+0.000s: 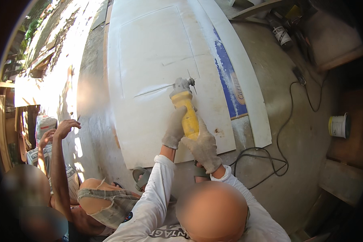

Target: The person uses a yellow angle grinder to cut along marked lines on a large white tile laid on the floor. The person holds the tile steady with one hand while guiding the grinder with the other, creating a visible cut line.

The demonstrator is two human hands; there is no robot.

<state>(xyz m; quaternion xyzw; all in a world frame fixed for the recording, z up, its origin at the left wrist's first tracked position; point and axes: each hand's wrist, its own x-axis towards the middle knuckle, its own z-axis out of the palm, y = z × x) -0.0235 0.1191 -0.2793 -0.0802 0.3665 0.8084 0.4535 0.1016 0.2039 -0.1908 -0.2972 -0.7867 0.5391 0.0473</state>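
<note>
In my two gloved hands is a yellow angle grinder point(189, 123), its grey head and thin disc pointing away from me over a large white panel point(149, 121). My left hand point(174, 129), in a grey work glove, wraps the left side of the grinder's body. Lower down, my right hand point(204, 148) grips its rear end. A dark slit with pale dust around it runs left from the grinder head across the panel. Thin lines farther up mark a large rectangle. Whether the disc touches the panel I cannot tell.
Right of the panel lie a blue printed strip point(228, 76) and a long white board point(254, 105). A black cord point(284, 137) loops across the concrete floor. A white bucket point(339, 126) stands far right. At left sits another person, hands point(64, 130) raised near the panel's side.
</note>
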